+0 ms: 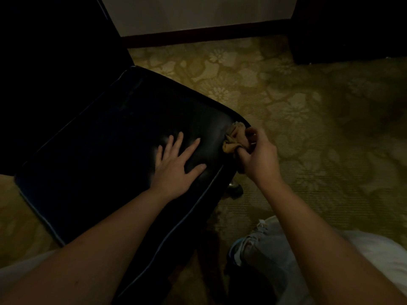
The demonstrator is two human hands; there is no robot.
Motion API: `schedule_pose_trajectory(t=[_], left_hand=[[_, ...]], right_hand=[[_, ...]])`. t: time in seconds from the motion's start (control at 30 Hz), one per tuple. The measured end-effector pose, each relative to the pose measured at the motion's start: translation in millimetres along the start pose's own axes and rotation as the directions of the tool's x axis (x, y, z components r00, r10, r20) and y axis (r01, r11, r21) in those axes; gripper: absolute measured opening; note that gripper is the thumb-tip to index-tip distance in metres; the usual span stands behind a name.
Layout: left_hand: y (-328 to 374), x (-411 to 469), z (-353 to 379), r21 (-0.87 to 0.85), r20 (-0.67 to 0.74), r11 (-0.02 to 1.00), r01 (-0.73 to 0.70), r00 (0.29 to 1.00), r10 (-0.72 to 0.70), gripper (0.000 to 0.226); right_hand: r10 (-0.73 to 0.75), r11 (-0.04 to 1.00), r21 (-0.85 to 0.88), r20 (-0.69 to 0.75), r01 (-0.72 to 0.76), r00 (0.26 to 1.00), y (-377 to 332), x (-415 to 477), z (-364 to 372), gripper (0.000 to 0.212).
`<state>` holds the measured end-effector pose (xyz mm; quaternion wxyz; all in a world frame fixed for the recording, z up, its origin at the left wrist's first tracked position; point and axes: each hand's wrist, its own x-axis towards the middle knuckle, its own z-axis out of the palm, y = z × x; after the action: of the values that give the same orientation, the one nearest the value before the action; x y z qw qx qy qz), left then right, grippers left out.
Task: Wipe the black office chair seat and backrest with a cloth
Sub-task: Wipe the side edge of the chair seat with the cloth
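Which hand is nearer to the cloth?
Right. The right hand grips the cloth at the seat corner; the left hand lies flat on the seat, apart from the cloth.

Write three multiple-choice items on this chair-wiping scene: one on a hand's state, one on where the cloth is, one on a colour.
1. The left hand is:
A. flat on the seat, fingers straight
B. curled in a fist
C. raised in the air

2. The cloth is:
A. spread over the middle of the seat
B. bunched in the right hand at the seat's right corner
C. under the left hand

3. The carpet is:
A. plain grey
B. red with stripes
C. yellow-green with a flower pattern

Answers:
1 A, the palm and spread fingers lie on the black seat.
2 B, the right hand's fingers curl round the tan cloth at the corner edge.
3 C, pale blossoms show on the yellow-green floor.
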<state>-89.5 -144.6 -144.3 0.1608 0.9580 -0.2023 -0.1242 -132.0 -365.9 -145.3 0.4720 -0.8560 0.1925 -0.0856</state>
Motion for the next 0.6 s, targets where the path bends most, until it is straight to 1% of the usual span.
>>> schedule_pose_trajectory(t=[0.13, 0.23, 0.4, 0.53, 0.6], left_hand=[[2, 1, -2, 0.005, 0.015, 1.000, 0.016, 1.000, -0.016, 0.067], [2, 1, -2, 0.012, 0.019, 1.000, 0.020, 1.000, -0.020, 0.067], [2, 2, -2, 0.011, 0.025, 1.000, 0.029, 0.999, -0.029, 0.067], [2, 1, -3, -0.006, 0.021, 1.000, 0.025, 0.999, -0.025, 0.067], [2, -1, -3, -0.012, 0.014, 1.000, 0.019, 1.000, -0.018, 0.067]], right_hand=[[-0.037, 0.996, -0.078, 0.055, 0.042, 0.998, -2, -2, 6, 0.032], [-0.035, 0.996, -0.082, 0.067, 0.041, 0.997, -3, -1, 10, 0.036], [-0.029, 0.996, -0.087, 0.033, 0.031, 0.999, -6, -1, 16, 0.040], [-0.039, 0.993, -0.115, 0.012, 0.040, 0.999, -5, 2, 16, 0.026], [-0.004, 0.995, -0.097, -0.053, -0.001, 0.999, -3, 7, 10, 0.022]])
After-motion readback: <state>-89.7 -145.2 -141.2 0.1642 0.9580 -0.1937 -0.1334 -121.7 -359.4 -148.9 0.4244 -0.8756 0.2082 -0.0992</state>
